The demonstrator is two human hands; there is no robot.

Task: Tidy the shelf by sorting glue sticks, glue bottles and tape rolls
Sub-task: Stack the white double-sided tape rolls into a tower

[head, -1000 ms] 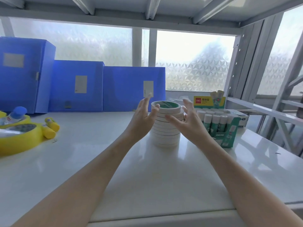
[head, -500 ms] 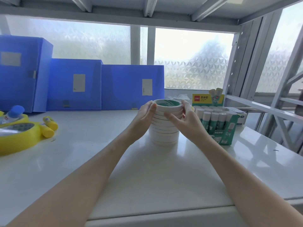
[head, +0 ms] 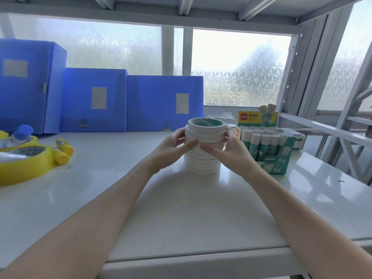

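A stack of several white tape rolls (head: pixel 205 135) stands upright in the middle of the white shelf (head: pixel 181 208). My left hand (head: pixel 173 148) grips the stack's left side and my right hand (head: pixel 227 150) grips its right side, both thumbs lying across the front. Right of the stack stands a green display box of glue sticks (head: pixel 267 146) with white caps. At the far left lies a large yellow tape roll (head: pixel 22 164), beside it two yellow glue sticks (head: pixel 63 151) and a glue bottle with a blue cap (head: pixel 20 133).
Three blue file boxes (head: pixel 96 99) line the back of the shelf in front of a frosted window. A white box (head: pixel 298 140) sits behind the glue stick box. Grey metal uprights and a lower shelf rail (head: pixel 322 125) stand at the right.
Both hands were spread apart on either side of the tape stack; they closed in and now clasp it from left and right. The stack stays on the shelf.
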